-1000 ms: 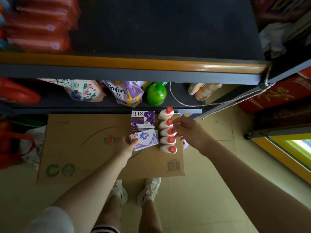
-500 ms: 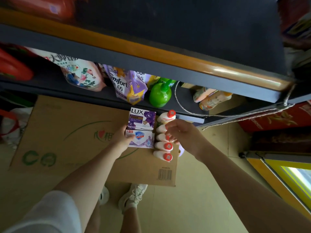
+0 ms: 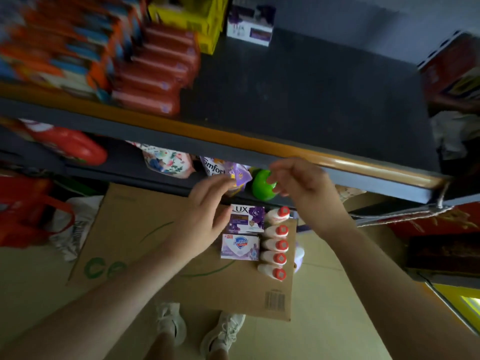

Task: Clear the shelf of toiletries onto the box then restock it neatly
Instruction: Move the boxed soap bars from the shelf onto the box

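On the cardboard box (image 3: 145, 250) lie a purple LUX soap box (image 3: 248, 219), a Safeguard soap box (image 3: 240, 247) in front of it, and a row of several white bottles with red caps (image 3: 276, 241) to their right. My left hand (image 3: 205, 216) hovers above the box, fingers relaxed and empty, just left of the LUX box. My right hand (image 3: 301, 185) is raised higher, near the shelf's front edge (image 3: 337, 162), fingers loosely curled and holding nothing. The dark shelf surface (image 3: 311, 94) is bare on its right part; a purple-and-white box (image 3: 249, 27) stands at its back.
Red packets (image 3: 153, 71), orange-blue packs (image 3: 52, 48) and yellow boxes (image 3: 192, 19) fill the shelf's left part. The lower shelf holds a green bottle (image 3: 262, 187), a Comfort pouch (image 3: 226, 172), a floral pouch (image 3: 166, 162) and a red pouch (image 3: 70, 144). A red bag (image 3: 23, 211) sits at left.
Both hands have let go of the soap box and bottles and lifted away from the cardboard box toward the shelf. The camera has tilted up, showing more of the upper shelf.
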`<action>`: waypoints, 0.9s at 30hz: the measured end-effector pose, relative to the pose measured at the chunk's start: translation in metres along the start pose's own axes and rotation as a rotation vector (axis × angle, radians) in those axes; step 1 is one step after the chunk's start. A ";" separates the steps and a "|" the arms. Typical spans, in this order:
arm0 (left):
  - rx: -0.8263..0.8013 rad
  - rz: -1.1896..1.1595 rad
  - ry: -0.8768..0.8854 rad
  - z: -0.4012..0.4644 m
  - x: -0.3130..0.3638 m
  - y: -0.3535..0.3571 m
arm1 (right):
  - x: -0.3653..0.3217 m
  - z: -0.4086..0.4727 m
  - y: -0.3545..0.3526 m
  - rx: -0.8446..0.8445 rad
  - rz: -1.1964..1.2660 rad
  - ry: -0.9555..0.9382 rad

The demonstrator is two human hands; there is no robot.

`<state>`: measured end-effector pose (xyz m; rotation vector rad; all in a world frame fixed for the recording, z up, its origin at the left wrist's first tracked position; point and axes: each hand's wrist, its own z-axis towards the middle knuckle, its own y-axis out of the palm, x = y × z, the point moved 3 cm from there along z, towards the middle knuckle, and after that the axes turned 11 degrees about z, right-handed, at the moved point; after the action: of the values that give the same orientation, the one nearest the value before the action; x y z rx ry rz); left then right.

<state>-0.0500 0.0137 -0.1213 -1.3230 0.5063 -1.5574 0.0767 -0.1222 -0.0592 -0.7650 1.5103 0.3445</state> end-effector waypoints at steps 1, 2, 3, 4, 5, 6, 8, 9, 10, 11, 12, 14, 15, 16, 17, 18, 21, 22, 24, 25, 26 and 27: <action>0.040 0.106 0.112 0.015 0.002 -0.022 | -0.015 0.009 -0.001 0.035 0.020 -0.063; 0.067 0.219 0.193 0.030 0.001 -0.039 | -0.026 0.019 -0.001 0.074 0.036 -0.111; 0.069 0.324 0.237 0.045 -0.005 -0.052 | -0.035 0.031 -0.002 0.119 0.039 -0.143; 0.058 0.433 0.258 0.060 -0.012 -0.062 | -0.041 0.044 -0.001 0.171 0.023 -0.166; 0.025 0.540 0.261 0.074 -0.021 -0.068 | -0.042 0.059 0.001 0.221 -0.006 -0.177; -0.023 0.631 0.254 0.086 -0.029 -0.071 | -0.042 0.074 0.003 0.257 -0.046 -0.177; -0.123 0.711 0.240 0.102 -0.043 -0.072 | -0.036 0.108 0.008 0.271 -0.201 -0.167; -0.153 0.727 0.253 0.109 -0.049 -0.072 | -0.031 0.125 0.011 0.250 -0.318 -0.164; -0.167 0.729 0.279 0.114 -0.053 -0.070 | -0.026 0.143 0.012 0.216 -0.441 -0.154; -0.171 0.723 0.314 0.117 -0.058 -0.068 | -0.021 0.161 0.014 0.181 -0.543 -0.139; -0.161 0.714 0.351 0.120 -0.061 -0.066 | -0.019 0.179 0.015 0.152 -0.612 -0.122; -0.122 0.699 0.407 0.121 -0.067 -0.064 | -0.018 0.213 0.017 0.130 -0.700 -0.104; -0.104 0.695 0.422 0.121 -0.068 -0.064 | -0.020 0.228 0.018 0.138 -0.735 -0.115; -0.093 0.691 0.432 0.121 -0.069 -0.064 | -0.023 0.240 0.019 0.144 -0.759 -0.128; -0.086 0.686 0.442 0.122 -0.070 -0.064 | -0.027 0.250 0.022 0.148 -0.775 -0.131; -0.079 0.678 0.453 0.122 -0.071 -0.064 | -0.030 0.259 0.024 0.151 -0.797 -0.128; -0.063 0.655 0.493 0.124 -0.073 -0.062 | -0.032 0.272 0.027 0.180 -0.937 -0.048; -0.056 0.654 0.499 0.124 -0.074 -0.062 | -0.032 0.273 0.028 0.191 -0.996 -0.047; -0.051 0.655 0.497 0.124 -0.073 -0.061 | -0.034 0.267 0.029 0.206 -1.049 -0.097; -0.062 0.653 0.488 0.123 -0.072 -0.062 | -0.033 0.259 0.030 0.204 -1.048 -0.124; -0.075 0.652 0.482 0.124 -0.071 -0.062 | -0.033 0.248 0.029 0.200 -1.042 -0.161; -0.091 0.655 0.474 0.124 -0.070 -0.062 | -0.032 0.234 0.029 0.198 -1.040 -0.219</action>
<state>0.0311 0.1340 -0.0671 -0.7190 1.1845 -1.2793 0.2338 0.0567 -0.0613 -1.1890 0.7699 -0.4818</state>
